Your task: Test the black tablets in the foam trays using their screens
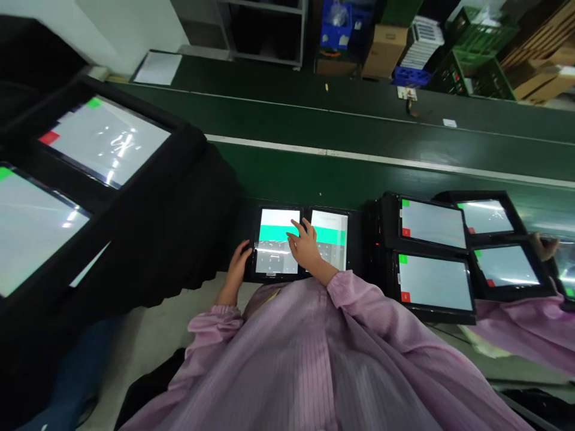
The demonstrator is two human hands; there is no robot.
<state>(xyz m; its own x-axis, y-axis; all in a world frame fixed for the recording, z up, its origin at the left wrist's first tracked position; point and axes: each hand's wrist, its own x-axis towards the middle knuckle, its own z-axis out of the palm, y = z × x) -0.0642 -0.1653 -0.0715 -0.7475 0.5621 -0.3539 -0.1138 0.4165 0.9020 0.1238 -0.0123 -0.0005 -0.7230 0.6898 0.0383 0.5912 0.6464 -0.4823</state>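
Observation:
Two tablets lie side by side in front of me. The left tablet (270, 263) is lit with a white and green screen and a keypad of numbers below. A similar screen shows on the right tablet (338, 239), partly covered by my hand. My right hand (306, 246) is over the gap between them, fingers apart, with fingertips at the left tablet's screen; whether they touch the glass I cannot tell. Beside the left tablet's outer edge rests my left hand (237, 266), fingers loosely extended and holding nothing.
Several lit tablets stand in black holders to the right (433, 281), and larger screens (112, 140) sit in a black frame at left. Behind runs a green bench with a white strip (287, 145). Crates (476, 72) and a cardboard box (385, 51) are farther back. Another person's hand (545, 245) shows far right.

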